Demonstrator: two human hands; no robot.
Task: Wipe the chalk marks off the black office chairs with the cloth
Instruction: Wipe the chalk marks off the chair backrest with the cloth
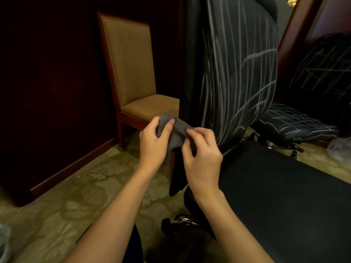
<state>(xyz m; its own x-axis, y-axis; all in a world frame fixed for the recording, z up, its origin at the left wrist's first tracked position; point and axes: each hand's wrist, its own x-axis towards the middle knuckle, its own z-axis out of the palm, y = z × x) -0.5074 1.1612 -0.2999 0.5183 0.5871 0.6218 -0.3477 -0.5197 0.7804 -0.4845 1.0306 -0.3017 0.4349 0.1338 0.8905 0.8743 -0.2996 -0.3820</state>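
You hold the cloth (176, 132) in both hands, in front of you at mid-frame, just left of the near chair (239, 73). Your left hand (154, 143) has its fingers curled round the cloth's left end, thumb on top. Your right hand (202, 156) pinches the right end between thumb and forefinger. The grey cloth bunches between them, off the chair. The chair's back rises just right of your hands, covered in long chalk marks (248, 59); its seat (284, 196) near you looks plain black. A second chair (311, 103), far right, carries a chalk grid. A tan chair (133, 73) stands far left on the patterned carpet (76, 196).
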